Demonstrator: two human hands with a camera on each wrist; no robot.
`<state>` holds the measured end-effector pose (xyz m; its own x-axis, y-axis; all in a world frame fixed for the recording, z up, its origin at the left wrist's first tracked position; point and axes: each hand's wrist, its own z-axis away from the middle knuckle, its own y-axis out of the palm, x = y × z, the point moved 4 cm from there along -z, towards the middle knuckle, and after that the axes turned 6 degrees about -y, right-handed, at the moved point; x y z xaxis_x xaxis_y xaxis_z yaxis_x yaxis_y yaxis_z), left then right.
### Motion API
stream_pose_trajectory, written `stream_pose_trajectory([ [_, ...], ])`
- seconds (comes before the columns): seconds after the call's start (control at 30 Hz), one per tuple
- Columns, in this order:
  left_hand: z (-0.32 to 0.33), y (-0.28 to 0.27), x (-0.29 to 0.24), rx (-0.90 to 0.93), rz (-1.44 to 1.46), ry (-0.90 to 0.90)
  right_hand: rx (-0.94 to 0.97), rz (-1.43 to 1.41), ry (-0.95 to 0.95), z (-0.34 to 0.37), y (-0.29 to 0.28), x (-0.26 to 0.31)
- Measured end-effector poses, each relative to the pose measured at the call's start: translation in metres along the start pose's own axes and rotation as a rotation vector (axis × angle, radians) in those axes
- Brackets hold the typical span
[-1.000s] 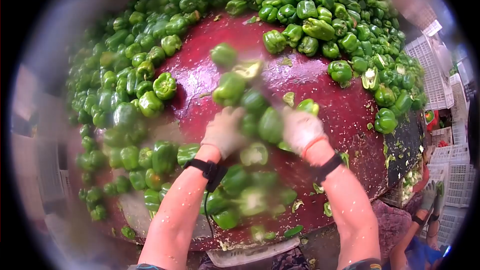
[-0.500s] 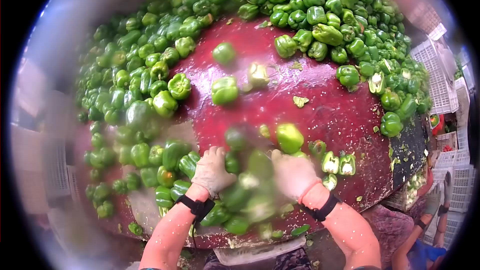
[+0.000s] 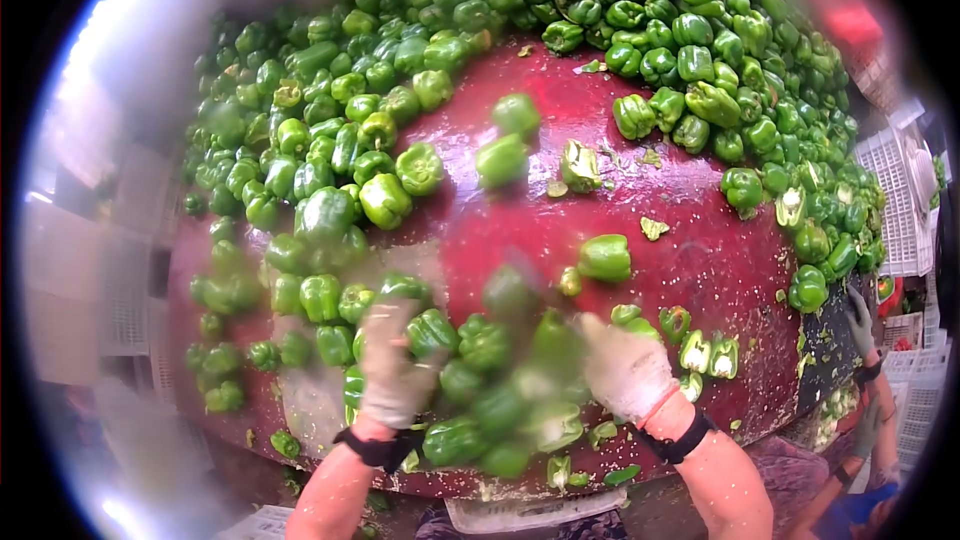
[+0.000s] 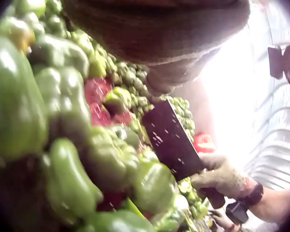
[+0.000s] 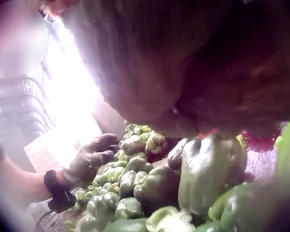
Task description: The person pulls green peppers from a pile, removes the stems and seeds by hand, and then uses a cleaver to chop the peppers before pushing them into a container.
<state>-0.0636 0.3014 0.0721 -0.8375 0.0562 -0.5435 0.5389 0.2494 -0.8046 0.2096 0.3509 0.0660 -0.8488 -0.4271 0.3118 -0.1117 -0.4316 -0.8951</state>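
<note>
My right hand point(image 3: 630, 370), in a pale glove, grips the handle of a cleaver point(image 4: 171, 140). Its broad dark blade, flecked with pale bits, shows in the left wrist view; in the head view a blur covers that spot. Opposite it, my gloved left hand point(image 3: 395, 375) is beside a cluster of green bell peppers point(image 3: 485, 342) and holds nothing. From the right wrist view, the left hand point(image 5: 89, 162) has its fingers extended over peppers. A halved pepper point(image 3: 558, 427) lies between the hands, near the front edge.
A large pile of green peppers point(image 3: 690, 60) curves round the far side of the red tabletop point(image 3: 690, 210). Pepper halves point(image 3: 710, 352) lie right of my right hand. White crates point(image 3: 890, 195) stand at the right, where another person's gloved hand point(image 3: 860, 325) shows. A crate point(image 3: 540, 510) sits below the front edge.
Both hands have come nearer the front edge and spread apart. Peppers between them have shifted toward me, and a whole pepper and cut halves now show beyond the right hand. The head view has turned.
</note>
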Motion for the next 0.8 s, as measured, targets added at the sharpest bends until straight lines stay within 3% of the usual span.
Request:
stream_pose_trajectory([
  [0.03, 0.017, -0.011, 0.041, -0.174, -0.106, -0.051, -0.031, 0.01, 0.037, -0.009, -0.008, 0.001],
  [0.07, 0.02, -0.026, 0.073, -0.263, -0.198, -0.108, -0.215, 0.02, 0.036, -0.021, -0.013, -0.002],
  [0.1, 0.033, -0.043, 0.105, -0.303, -0.117, -0.301, -0.32, -0.02, 0.039, -0.037, -0.02, -0.008],
  [0.17, 0.076, -0.05, 0.22, -0.392, 0.414, -0.856, -0.449, -0.1, 0.09, -0.074, -0.04, -0.015],
  [0.27, 0.1, -0.061, 0.264, -0.531, 0.259, -0.784, -0.428, -0.209, 0.263, -0.135, -0.064, -0.022],
  [0.3, 0.097, -0.066, 0.258, -0.325, -0.12, -0.691, -0.459, -0.225, 0.255, -0.151, -0.07, -0.022],
  [0.4, 0.094, -0.056, 0.243, -0.089, -0.702, -0.473, -0.42, -0.216, 0.37, -0.194, -0.084, -0.024],
  [0.43, 0.104, -0.036, 0.254, -0.09, -1.004, -0.301, -0.431, -0.18, 0.367, -0.21, -0.079, -0.031],
  [0.47, 0.119, -0.028, 0.276, -0.067, -0.923, -0.403, -0.446, -0.146, 0.363, -0.227, -0.075, -0.041],
  [0.53, 0.12, -0.024, 0.271, -0.017, -0.777, -0.554, -0.38, -0.087, 0.361, -0.248, -0.074, -0.044],
  [0.57, 0.12, -0.025, 0.265, 0.0, -0.715, -0.605, -0.319, -0.205, 0.323, -0.251, -0.074, -0.036],
  [0.6, 0.119, -0.027, 0.259, 0.014, -0.654, -0.657, -0.263, 0.035, 0.298, -0.263, -0.071, -0.034],
  [0.67, 0.121, -0.025, 0.264, -0.004, -0.699, -0.619, -0.167, 0.076, 0.225, -0.26, -0.06, -0.031],
  [0.73, 0.12, -0.023, 0.264, -0.003, -0.714, -0.613, -0.195, 0.256, 0.116, -0.246, -0.043, -0.012],
  [0.8, 0.12, -0.024, 0.264, 0.015, -0.721, -0.639, -0.093, 0.138, 0.128, -0.223, -0.03, 0.004],
])
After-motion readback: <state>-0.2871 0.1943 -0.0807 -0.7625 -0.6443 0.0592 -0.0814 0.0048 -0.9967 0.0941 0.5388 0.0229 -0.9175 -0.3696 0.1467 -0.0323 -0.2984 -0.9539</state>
